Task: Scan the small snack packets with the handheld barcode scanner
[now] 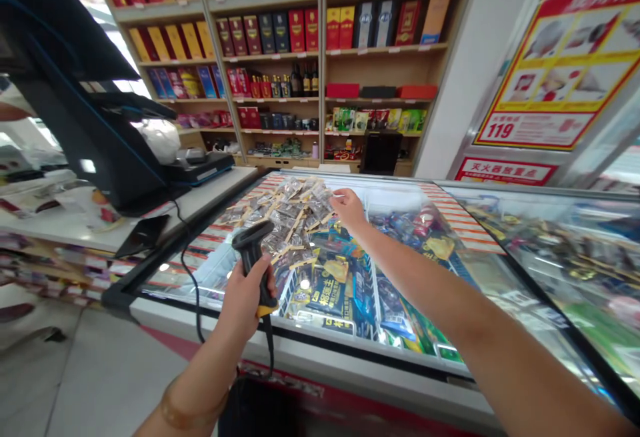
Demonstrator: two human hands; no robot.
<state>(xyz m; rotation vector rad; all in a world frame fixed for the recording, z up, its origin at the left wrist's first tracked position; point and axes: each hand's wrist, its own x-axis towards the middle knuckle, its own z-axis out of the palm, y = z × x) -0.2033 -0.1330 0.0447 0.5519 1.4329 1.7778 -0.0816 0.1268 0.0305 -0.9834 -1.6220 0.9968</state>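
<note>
My left hand (250,293) is wrapped round the handle of a black and yellow barcode scanner (253,237), its head raised over the glass lid. A cable runs down from the scanner's base. My right hand (349,209) reaches out to the far right edge of a heap of small clear packets (287,217) with tan strips. Its thumb and fingers are pinched together at a packet on that edge; how firmly it is held I cannot make out. The heap lies on the glass top of a chest freezer (310,347).
Packaged goods (330,290) show in baskets under the glass. At left, a counter (95,233) bears a black checkout machine (100,110), a scale (200,167) and a dark phone-like slab (143,235). Shelves of boxes (295,30) stand behind; a red-yellow poster (560,57) hangs right.
</note>
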